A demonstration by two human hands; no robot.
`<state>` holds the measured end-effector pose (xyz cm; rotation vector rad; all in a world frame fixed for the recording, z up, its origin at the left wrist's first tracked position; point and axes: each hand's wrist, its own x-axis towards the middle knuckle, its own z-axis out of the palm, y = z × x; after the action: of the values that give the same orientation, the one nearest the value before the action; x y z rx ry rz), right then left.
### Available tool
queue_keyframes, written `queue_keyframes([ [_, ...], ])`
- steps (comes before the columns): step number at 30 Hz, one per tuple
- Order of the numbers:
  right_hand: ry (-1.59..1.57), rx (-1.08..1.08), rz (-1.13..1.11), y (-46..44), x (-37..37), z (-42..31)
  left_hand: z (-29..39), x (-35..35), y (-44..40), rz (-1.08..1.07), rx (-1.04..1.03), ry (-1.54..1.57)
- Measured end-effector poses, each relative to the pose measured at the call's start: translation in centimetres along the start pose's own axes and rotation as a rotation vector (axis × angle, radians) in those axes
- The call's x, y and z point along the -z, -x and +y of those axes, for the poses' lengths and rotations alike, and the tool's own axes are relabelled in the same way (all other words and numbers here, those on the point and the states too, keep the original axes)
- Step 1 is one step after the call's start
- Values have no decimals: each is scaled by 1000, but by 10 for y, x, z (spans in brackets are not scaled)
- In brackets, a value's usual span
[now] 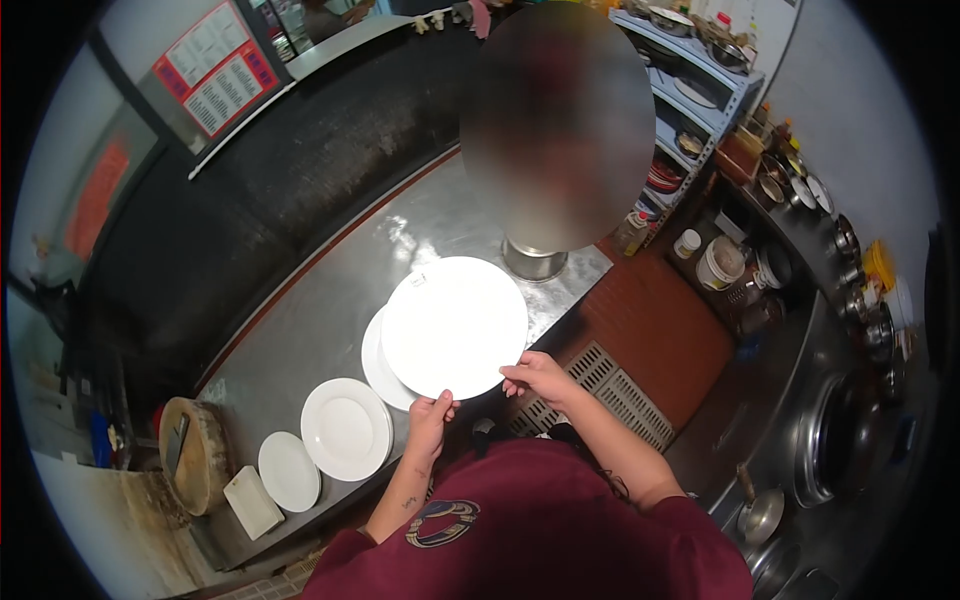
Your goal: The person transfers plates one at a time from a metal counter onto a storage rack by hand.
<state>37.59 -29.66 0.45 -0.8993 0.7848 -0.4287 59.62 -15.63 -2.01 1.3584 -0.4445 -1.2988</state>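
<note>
Both my hands hold a large round white plate (455, 328) by its near rim, above the steel counter (330, 330). My left hand (430, 418) pinches the lower edge with the thumb on top. At the lower right edge, my right hand (540, 380) grips the rim between thumb and fingers. Partly hidden under this plate is another white plate (375, 368). To its left stand a stack of round white plates (345, 430), smaller white plates (290, 472) and rectangular white dishes (253, 503).
A round wooden chopping block (205, 460) with a cleaver (177, 445) stands at the counter's left end. Beyond the plate is a metal pot (535, 262), partly covered by a blurred patch. Shelves (690, 100) stand behind; a wok (850, 435) and ladle (760, 515) are at right.
</note>
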Motion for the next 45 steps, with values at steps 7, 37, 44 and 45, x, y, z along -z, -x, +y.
queue_keyframes([
  [7, -99, 45, 51, 76, 81, -30, 9, -96, 0, -198, -27, -126],
  [37, -177, 270, 529, 260, 289, -9, -52, -388, -44, -727, 183, -375],
  [44, -156, 261, 600, 234, 323, -36, -57, -424, -103, -786, 230, -366],
  [45, -153, 257, 614, 230, 330, -41, -56, -433, -113, -795, 242, -369],
])
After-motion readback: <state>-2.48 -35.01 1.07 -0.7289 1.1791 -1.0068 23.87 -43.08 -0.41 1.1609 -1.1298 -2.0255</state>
